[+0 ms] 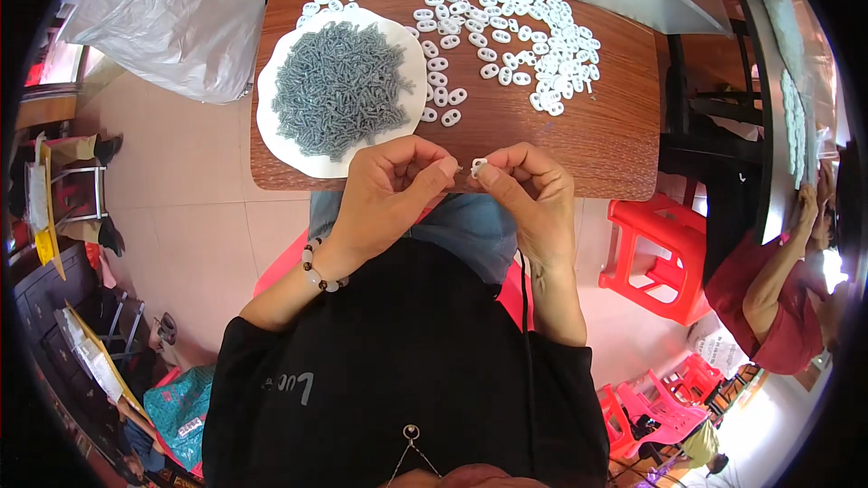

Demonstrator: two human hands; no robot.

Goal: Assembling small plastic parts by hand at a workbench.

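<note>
We look down on two bare hands meeting just above the near edge of the brown wood-patterned surface. In the right hand we see thumb and forefinger pinched closed on a small white piece with holes through it; its long axis runs roughly away from us, the far end standing clear and the near end partly hidden by the thumb. The left hand has thumb and forefinger brought together too, pinching a tiny bit that is too small for us to identify or to say which way it points. The two sets of fingertips face each other, close but apart. Beyond the left hand sits a white wavy-rimmed plate, heaped with short, thin gray pieces whose long axes point every which way. To the right of the plate we find loose white pieces, oval with two holes, lying at mixed angles, many of them overlapping. A beaded bracelet circles the left wrist, a pale plastic bag bulges beyond the surface's far left corner, and a red stool stands on the floor at right.
</note>
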